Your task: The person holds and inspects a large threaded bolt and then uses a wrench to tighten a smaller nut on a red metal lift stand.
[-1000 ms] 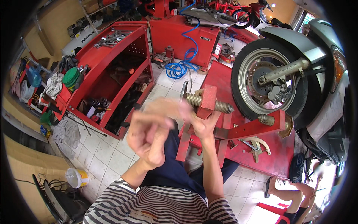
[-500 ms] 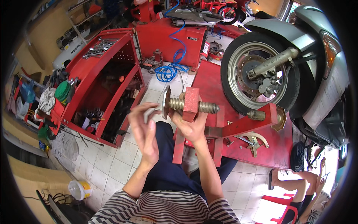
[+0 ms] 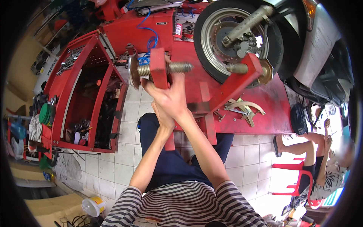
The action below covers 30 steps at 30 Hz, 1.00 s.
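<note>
A red wheel clamp [image 3: 217, 99] with two upright arms stands in front of me on a red lift platform. Each arm carries a threaded screw, and a round metal handwheel [image 3: 133, 71] sits at the outer end of the left screw [image 3: 177, 67]. My right hand [image 3: 170, 98] is closed round the left arm, just under that screw. Pressed close below it is my left hand [image 3: 163, 116], its fingers hidden behind the right hand and the arm. On the far right arm a brassy handwheel [image 3: 267, 72] shows beside the second screw [image 3: 237, 68].
A motorcycle's front wheel [image 3: 230, 41] stands beyond the clamp. Loose metal parts [image 3: 245, 109] lie on the platform [image 3: 261, 121]. To the left is a red tool cabinet [image 3: 109, 109] with wrenches on top. Another person [image 3: 321, 151] sits at the right on a red chair [image 3: 291, 166].
My left hand has left the handwheel's side and come in beneath my right hand. The view has shifted, so the clamp and motorcycle appear farther left and higher.
</note>
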Tool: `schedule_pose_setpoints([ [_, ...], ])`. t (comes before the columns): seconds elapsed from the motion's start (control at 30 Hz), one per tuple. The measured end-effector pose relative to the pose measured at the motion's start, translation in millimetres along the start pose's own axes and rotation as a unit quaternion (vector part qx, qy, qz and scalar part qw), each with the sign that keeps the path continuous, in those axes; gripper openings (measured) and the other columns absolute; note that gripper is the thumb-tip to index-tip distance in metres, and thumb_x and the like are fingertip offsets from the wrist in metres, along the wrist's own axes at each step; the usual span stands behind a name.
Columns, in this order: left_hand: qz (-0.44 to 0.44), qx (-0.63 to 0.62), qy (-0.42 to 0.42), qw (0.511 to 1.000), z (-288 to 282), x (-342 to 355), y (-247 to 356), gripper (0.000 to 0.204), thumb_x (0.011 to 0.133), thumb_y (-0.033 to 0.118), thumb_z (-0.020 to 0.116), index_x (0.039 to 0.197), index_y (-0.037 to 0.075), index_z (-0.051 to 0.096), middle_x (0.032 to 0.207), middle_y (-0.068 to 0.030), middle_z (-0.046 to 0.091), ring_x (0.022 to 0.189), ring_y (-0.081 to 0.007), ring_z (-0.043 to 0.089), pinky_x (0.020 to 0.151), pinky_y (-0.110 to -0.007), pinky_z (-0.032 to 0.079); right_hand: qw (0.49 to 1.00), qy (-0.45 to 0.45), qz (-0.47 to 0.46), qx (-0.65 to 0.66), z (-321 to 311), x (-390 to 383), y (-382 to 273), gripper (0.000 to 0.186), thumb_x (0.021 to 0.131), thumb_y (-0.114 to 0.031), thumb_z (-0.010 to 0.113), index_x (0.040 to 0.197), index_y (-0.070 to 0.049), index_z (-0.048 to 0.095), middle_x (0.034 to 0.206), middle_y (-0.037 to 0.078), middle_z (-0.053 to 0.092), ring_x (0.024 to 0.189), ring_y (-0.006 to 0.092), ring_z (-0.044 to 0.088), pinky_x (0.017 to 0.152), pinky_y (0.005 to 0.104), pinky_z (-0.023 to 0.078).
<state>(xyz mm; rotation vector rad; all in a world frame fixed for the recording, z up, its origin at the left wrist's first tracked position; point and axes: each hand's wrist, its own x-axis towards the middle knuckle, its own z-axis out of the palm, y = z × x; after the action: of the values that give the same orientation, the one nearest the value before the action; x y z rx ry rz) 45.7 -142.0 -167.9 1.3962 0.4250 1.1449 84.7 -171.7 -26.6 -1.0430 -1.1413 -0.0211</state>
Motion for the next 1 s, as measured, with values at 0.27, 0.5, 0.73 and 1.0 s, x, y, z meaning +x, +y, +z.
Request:
schedule_pose_setpoints([
  [0.27, 0.008, 0.008, -0.018, 1.0, -4.5, 8.0, -2.9, 0.06, 0.107, 0.05, 0.022, 0.111, -0.003, 0.049, 0.097, -0.0092, 0.05, 0.089, -0.0211, 0.047, 0.077, -0.037, 0.035, 0.997, 0.018, 0.066, 0.034, 1.1, 6.5, 10.4, 0.031, 0.075, -0.011, 0.072, 0.104, 0.0, 0.065, 0.09, 0.015, 0.07, 0.084, 0.03, 0.07, 0.078, 0.037, 0.052],
  [0.5, 0.038, 0.039, -0.003, 0.998, -2.1, 12.2, -6.9, 0.066, 0.106, 0.051, 0.019, 0.096, -0.003, 0.057, 0.076, -0.0052, 0.054, 0.07, -0.0187, 0.051, 0.062, -0.037, 0.039, 0.985, -0.014, 0.162, -0.06, -8.7, -9.6, 8.7, 0.046, 0.079, -0.017, 0.077, 0.116, 0.003, 0.058, 0.096, 0.016, 0.069, 0.09, 0.0325, 0.069, 0.08, 0.0404, 0.053],
  [0.73, -0.035, -0.076, 0.001, 0.996, 10.6, 16.9, 13.1, 0.07, 0.103, 0.062, 0.011, 0.092, 0.003, 0.046, 0.066, -0.0055, 0.042, 0.054, -0.0147, 0.04, 0.051, -0.028, 0.033, 0.971, 0.077, -0.026, -0.224, -115.0, -157.5, 4.5, 0.051, 0.078, 0.007, 0.075, 0.121, -0.002, 0.048, 0.116, 0.013, 0.056, 0.102, 0.022, 0.058, 0.087, 0.0333, 0.046],
  [1.0, -0.016, -0.116, -0.004, 0.993, 10.2, 20.5, 13.0, 0.065, 0.106, 0.051, 0.009, 0.09, 0.003, 0.049, 0.066, -0.0047, 0.046, 0.057, -0.0143, 0.043, 0.053, -0.028, 0.035, 0.867, 0.204, 0.263, -0.372, -210.7, -261.4, -9.1, 0.028, 0.082, -0.003, 0.078, 0.104, -0.003, 0.06, 0.083, 0.001, 0.059, 0.076, 0.0094, 0.052, 0.068, 0.026, 0.04],
])
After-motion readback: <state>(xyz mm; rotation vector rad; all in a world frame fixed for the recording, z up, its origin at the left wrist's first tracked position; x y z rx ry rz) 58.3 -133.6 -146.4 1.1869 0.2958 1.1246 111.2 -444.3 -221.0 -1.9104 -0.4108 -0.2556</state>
